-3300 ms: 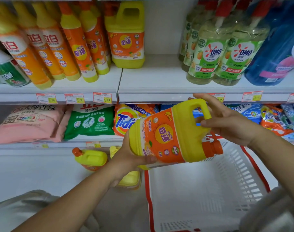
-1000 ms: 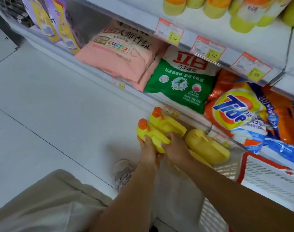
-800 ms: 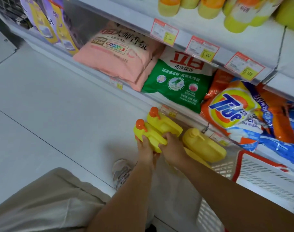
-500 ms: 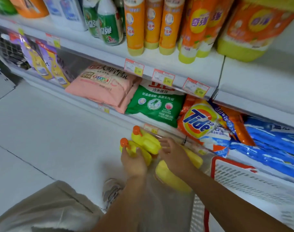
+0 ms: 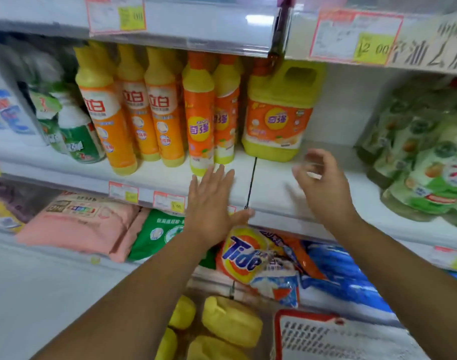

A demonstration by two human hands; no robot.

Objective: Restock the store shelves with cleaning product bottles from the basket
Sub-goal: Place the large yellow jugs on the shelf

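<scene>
Shelf: I see a white middle shelf (image 5: 271,178) running left to right, with a bare stretch to the right of the handled jug.
Upper shelf edge: the upper shelf edge (image 5: 209,24) crosses the top of my view and carries large blurred labels.
Lower shelf bags: below the middle shelf lie a pink bag (image 5: 84,224), a green bag (image 5: 162,229), a Tide bag (image 5: 248,253) and blue bags (image 5: 334,268), in that order from left to right.
Refill pouches: green refill pouches (image 5: 424,157) stand at the right end of the middle shelf, well apart from the jug.
Tall bottles: a row of orange-and-yellow tall bottles (image 5: 133,107) stands upright just left of the jug; green-and-white bottles (image 5: 71,131) are further left.
Basket: the white basket (image 5: 321,336) with a red rim sits at the near right, low in my view.
Floor jugs: several yellow floor jugs (image 5: 231,320) lie just left of the basket; I cannot tell what they rest on.
Shelved jug: one yellow shelved jug (image 5: 276,113) with an orange label stands upright at the far side of the middle shelf.
Left hand: my left hand (image 5: 211,203) is flat, fingers straight, palm down over the shelf's front edge, holding nothing.
Right hand: my right hand (image 5: 323,183) is blurred, fingers loosely bent, empty, in front of the bare stretch.
Price tags: small price tags (image 5: 170,201) line the shelf's front strip.
</scene>
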